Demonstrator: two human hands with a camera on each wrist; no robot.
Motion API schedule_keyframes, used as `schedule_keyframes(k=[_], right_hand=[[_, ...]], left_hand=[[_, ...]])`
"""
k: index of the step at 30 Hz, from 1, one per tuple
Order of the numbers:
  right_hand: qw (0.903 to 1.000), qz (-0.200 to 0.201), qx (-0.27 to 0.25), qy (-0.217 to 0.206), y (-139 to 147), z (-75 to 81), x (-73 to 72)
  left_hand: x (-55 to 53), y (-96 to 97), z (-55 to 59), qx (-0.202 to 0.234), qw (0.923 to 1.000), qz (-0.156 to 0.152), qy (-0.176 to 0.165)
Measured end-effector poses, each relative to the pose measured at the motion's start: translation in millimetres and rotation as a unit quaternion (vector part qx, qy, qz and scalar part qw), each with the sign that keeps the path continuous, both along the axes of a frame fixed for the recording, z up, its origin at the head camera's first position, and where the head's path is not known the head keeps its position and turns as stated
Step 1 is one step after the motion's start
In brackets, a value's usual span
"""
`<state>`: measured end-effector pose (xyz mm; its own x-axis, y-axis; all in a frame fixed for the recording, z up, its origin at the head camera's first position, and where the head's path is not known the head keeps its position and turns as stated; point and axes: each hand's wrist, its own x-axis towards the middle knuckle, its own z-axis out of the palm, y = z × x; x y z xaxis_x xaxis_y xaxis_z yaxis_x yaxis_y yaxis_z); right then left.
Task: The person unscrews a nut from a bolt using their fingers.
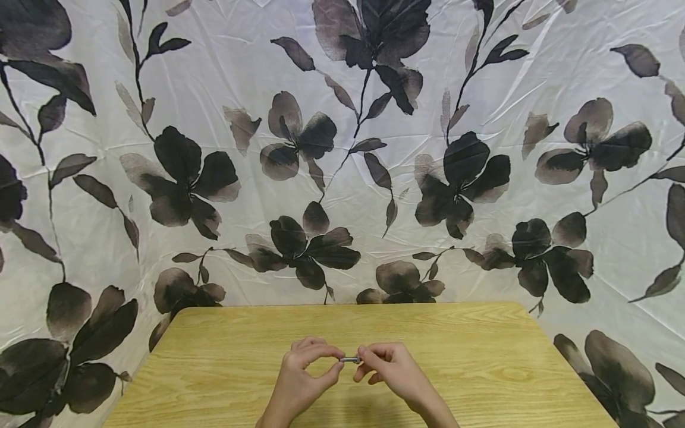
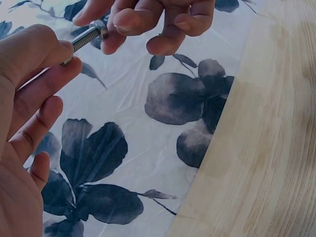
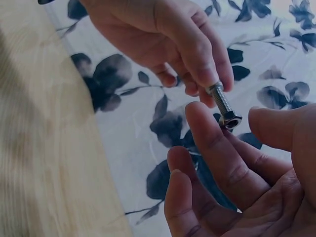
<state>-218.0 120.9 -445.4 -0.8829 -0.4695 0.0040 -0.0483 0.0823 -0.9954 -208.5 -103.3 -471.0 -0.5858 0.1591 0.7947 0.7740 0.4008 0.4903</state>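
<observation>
A small silver metal bolt with a threaded shank spans the gap between the two hands. My left hand pinches one end of it between thumb and fingertip. At the other end sits a hexagonal nut, its dark centre hole facing my right hand. The right thumb stands apart from the nut in the right wrist view, while a fingertip lies right at its underside. The other right fingers are spread and loosely bent. Fingertips hide the bolt's left end.
Both hands are above a light wood-grain table with rounded far corners. Behind and beside the table hangs a white cloth printed with dark flowers.
</observation>
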Motion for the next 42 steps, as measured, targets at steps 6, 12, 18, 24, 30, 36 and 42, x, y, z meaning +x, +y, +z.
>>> schedule_keyframes(k=[6,12,18,24,30,36,42], right_hand=[[0.9999,0.006,0.004,0.008,1.3,0.2,0.4],[0.9995,-0.001,0.007,0.029,1.6,0.9,-0.1],[0.9988,-0.009,0.005,0.048,0.5,1.4,0.3],[0.9982,-0.018,-0.003,0.057,-0.3,0.4,0.3],[0.9964,-0.028,-0.008,0.079,-1.8,0.7,1.4],[0.995,-0.034,-0.008,0.094,-2.2,1.2,2.0],[0.9929,-0.046,-0.001,0.11,-2.3,-0.2,1.5]], left_hand=[[0.0,-0.4,0.1,0.002,0.9998,-0.016,-0.013],[0.4,0.5,-0.1,0.0,0.9999,-0.009,-0.011],[0.4,0.2,-1.0,-0.003,0.9999,0.004,-0.013],[-0.5,0.7,-1.6,0.003,0.9999,0.012,-0.002],[-0.1,1.4,-1.2,0.005,0.9999,0.013,-0.011],[1.9,1.3,-0.2,0.005,0.9992,0.024,-0.032],[3.0,1.3,0.8,0.004,0.9989,0.031,-0.035]])
